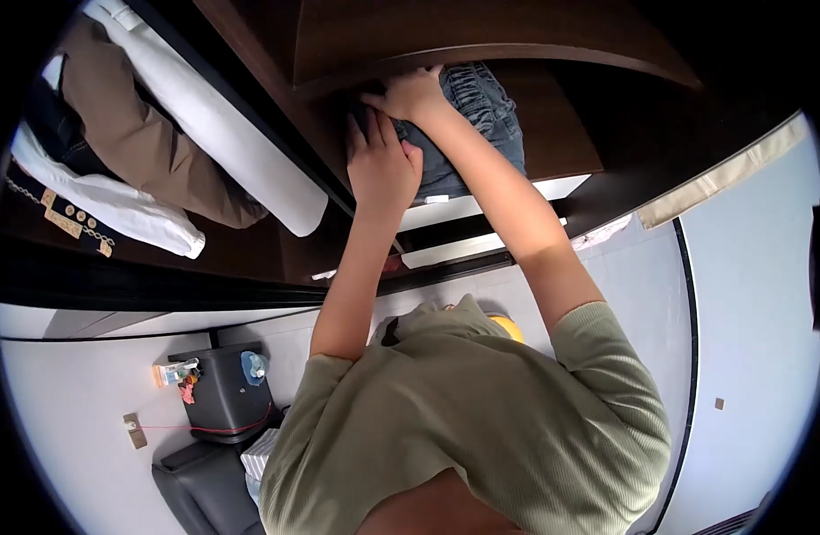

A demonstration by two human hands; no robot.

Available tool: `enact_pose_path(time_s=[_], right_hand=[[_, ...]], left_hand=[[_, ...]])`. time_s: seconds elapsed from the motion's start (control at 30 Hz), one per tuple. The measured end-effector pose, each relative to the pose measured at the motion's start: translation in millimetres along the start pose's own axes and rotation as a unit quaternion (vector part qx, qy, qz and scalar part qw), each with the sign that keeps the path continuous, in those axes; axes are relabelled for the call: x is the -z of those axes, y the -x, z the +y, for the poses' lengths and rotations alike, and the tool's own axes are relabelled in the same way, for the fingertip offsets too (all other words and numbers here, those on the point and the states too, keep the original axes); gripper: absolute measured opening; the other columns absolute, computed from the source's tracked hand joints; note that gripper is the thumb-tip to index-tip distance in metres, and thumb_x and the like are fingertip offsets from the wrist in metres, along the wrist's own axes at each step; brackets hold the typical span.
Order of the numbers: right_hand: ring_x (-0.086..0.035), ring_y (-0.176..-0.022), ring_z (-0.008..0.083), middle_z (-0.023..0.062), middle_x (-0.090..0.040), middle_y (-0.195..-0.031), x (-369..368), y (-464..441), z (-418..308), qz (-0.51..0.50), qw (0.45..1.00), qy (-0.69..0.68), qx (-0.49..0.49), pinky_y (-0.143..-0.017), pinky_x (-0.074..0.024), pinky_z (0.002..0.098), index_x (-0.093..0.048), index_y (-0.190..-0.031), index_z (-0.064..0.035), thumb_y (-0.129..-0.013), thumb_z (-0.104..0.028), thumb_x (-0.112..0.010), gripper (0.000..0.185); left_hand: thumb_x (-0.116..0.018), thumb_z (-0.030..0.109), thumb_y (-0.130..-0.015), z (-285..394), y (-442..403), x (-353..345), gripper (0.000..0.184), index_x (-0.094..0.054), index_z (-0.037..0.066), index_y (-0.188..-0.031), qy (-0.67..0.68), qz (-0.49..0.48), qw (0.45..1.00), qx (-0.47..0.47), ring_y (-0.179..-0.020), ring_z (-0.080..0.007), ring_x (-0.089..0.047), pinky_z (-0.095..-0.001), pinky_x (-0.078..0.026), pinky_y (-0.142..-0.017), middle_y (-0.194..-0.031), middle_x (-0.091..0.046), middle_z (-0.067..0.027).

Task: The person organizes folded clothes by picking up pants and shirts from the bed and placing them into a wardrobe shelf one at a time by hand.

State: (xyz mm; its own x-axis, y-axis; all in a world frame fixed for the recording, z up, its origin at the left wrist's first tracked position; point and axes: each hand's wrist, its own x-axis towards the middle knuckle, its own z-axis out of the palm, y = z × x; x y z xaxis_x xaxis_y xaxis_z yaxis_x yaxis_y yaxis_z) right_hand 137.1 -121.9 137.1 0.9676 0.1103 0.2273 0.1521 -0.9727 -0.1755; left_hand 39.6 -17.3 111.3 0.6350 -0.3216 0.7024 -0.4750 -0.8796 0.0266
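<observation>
Both left hand (383,171) and right hand (412,96) are lying against folded denim (486,114), which is resting on a brown shelf (557,134) (finger closure cannot be told). Judged soft, moderately weighty, it is calling for support beneath its folded edges.

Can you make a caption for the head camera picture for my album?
Left hand and right hand together at folded blue denim on a dark brown shelf.
</observation>
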Motion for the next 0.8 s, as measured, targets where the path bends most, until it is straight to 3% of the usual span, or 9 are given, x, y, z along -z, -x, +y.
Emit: enact_pose_path(time_s=[0.07,0.17,0.27,0.3,0.4,0.53,0.67,0.7,0.8], right_hand=[[-0.012,-0.135,0.0404,0.0113,-0.021,-0.148,7.8,4.2,-3.8,0.002,1.0,0.018,-0.013,-0.098,-0.0028,0.0712,-0.033,-0.139,-0.0241,-0.081,-0.061,-0.045,0.071],[-0.021,-0.131,0.0405,0.0128,-0.033,-0.142,-1.7,3.0,0.1,0.116,0.993,0.015,-0.005,-0.097,-0.0086,0.0712,-0.043,-0.134,-0.0219,-0.079,-0.056,-0.051,0.064],[-0.045,-0.116,0.0333,0.0123,-0.056,-0.119,-10.2,14.1,8.8,0.268,0.963,0.0,0.025,-0.096,-0.0238,0.06,-0.062,-0.113,-0.0163,-0.075,-0.053,-0.056,0.053],[-0.049,-0.111,0.0331,0.0113,-0.059,-0.113,5.8,31.2,6.9,0.25,0.968,-0.021,0.028,-0.096,-0.0308,0.0519,-0.064,-0.11,-0.0156,-0.077,-0.045,-0.058,0.045],[-0.051,-0.108,0.032,0.0097,-0.06,-0.111,12.9,69.2,15.4,0.263,0.96,-0.073,0.059,-0.096,-0.0344,0.0452,-0.065,-0.108,-0.0146,-0.08,-0.039,-0.055,0.038],[-0.053,-0.106,0.0286,0.0082,-0.062,-0.109,33.1,121.8,13.4,0.293,0.947,-0.123,0.041,-0.096,-0.0363,0.0393,-0.067,-0.1,-0.0126,-0.08,-0.029,-0.058,0.027],[-0.053,-0.109,0.0254,0.0071,-0.063,-0.105,36.1,161.8,10.5,0.318,0.934,-0.16,0.027,-0.098,-0.0345,0.0389,-0.069,-0.092,-0.011,-0.078,-0.022,-0.061,0.019],[-0.053,-0.109,0.0252,0.0058,-0.064,-0.102,36.6,170.8,6.9,0.321,0.93,-0.179,0.017,-0.096,-0.037,0.0385,-0.069,-0.09,-0.0104,-0.078,-0.02,-0.062,0.017],[-0.054,-0.107,0.0248,0.005,-0.064,-0.101,32.3,192.6,-2.6,0.324,0.923,-0.209,-0.006,-0.092,-0.0396,0.0376,-0.068,-0.09,-0.0105,-0.078,-0.02,-0.061,0.017]], left_hand=[[-0.048,0.02,-0.078,-1.4,0.3,1.3,0.049,-0.047,-0.006,-0.12,-0.02,-0.004,1.0,-0.008,-0.115,-0.0462,-0.044,-0.0476,-0.046,-0.089,-0.122,-0.051,-0.0217],[-0.047,0.021,-0.081,0.7,0.3,5.2,0.047,-0.047,-0.001,-0.123,-0.037,-0.009,0.999,-0.012,-0.117,-0.0469,-0.041,-0.0487,-0.043,-0.092,-0.124,-0.05,-0.0208],[-0.046,0.021,-0.084,7.4,4.6,19.6,0.045,-0.046,0.003,-0.126,-0.05,-0.009,0.998,-0.032,-0.121,-0.0479,-0.036,-0.0506,-0.035,-0.099,-0.126,-0.05,-0.0199],[-0.046,0.024,-0.087,8.7,5.5,24.6,0.043,-0.046,0.005,-0.126,-0.04,-0.016,0.999,-0.033,-0.124,-0.0463,-0.033,-0.0519,-0.029,-0.103,-0.126,-0.049,-0.0197],[-0.053,0.026,-0.083,2.5,0.7,29.0,0.043,-0.051,0.007,-0.122,0.003,-0.041,0.998,-0.044,-0.124,-0.0428,-0.034,-0.0511,-0.027,-0.104,-0.123,-0.051,-0.0201],[-0.054,0.024,-0.082,10.2,-4.6,45.5,0.034,-0.057,0.007,-0.112,0.098,-0.042,0.994,-0.034,-0.117,-0.0412,-0.043,-0.0508,-0.03,-0.102,-0.118,-0.056,-0.0148],[-0.058,0.012,-0.079,20.6,7.2,64.5,0.021,-0.063,0.007,-0.098,0.268,-0.021,0.963,-0.012,-0.1,-0.0296,-0.057,-0.0396,-0.043,-0.091,-0.1,-0.064,-0.0083],[-0.059,0.006,-0.076,20.6,10.6,66.6,0.019,-0.064,0.008,-0.094,0.273,0.035,0.961,-0.042,-0.087,-0.0263,-0.061,-0.0352,-0.049,-0.079,-0.09,-0.065,-0.007],[-0.059,0.002,-0.077,16.0,26.1,74.9,0.018,-0.064,0.005,-0.094,0.337,0.031,0.941,-0.02,-0.085,-0.0268,-0.062,-0.0337,-0.048,-0.077,-0.093,-0.065,-0.0083]])
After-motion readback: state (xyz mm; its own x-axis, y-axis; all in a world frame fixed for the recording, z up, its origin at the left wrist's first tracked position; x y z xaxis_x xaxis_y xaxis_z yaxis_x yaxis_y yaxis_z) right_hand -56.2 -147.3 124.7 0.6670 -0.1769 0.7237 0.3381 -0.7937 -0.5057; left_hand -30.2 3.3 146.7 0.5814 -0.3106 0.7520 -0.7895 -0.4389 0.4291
